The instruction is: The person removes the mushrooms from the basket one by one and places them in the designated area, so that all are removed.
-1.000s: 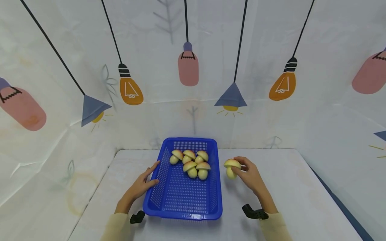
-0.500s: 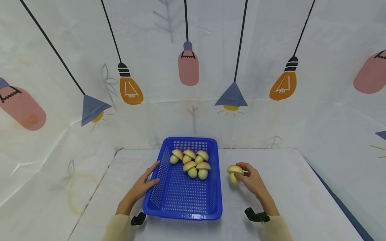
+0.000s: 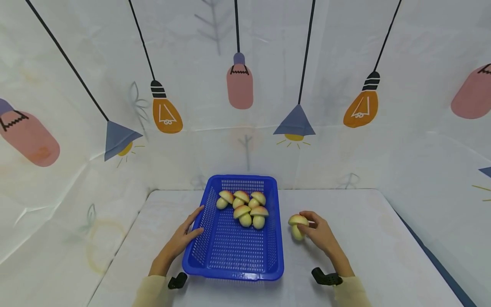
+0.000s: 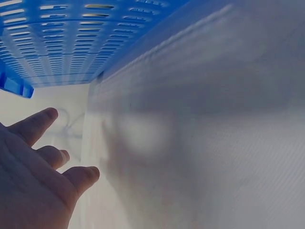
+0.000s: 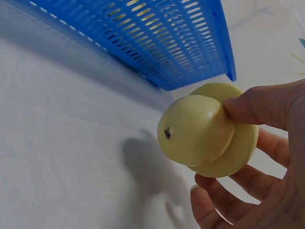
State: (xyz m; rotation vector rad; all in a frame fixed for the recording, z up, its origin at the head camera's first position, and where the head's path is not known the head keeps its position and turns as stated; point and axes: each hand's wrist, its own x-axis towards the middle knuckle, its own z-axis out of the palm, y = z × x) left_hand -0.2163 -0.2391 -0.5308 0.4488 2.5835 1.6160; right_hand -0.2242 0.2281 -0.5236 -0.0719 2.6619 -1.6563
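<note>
A blue perforated basket (image 3: 226, 251) stands on the white table, with several toy mushrooms (image 3: 241, 212) lying in its far half, their caps yellow to reddish. My left hand (image 3: 178, 241) rests against the basket's left rim with fingers and thumb extended. To the right of the basket, my right hand (image 3: 321, 233) pinches one more mushroom (image 3: 298, 226) between thumb and fingers. The right wrist view shows that mushroom's round pale stem (image 5: 193, 131), a dark spot at its end, held just above the tabletop and apart from the basket.
The white table (image 3: 383, 256) reaches back to a white wall cloth (image 3: 199, 106) printed with hanging lamps. A dark band shows past the table's right edge. A black wrist-worn device (image 3: 326, 277) sits at the right sleeve, another (image 3: 177, 281) at the left.
My right hand has come nearer and slightly lower with the mushroom, shifting a little to the right. My left hand stays at the basket's rim.
</note>
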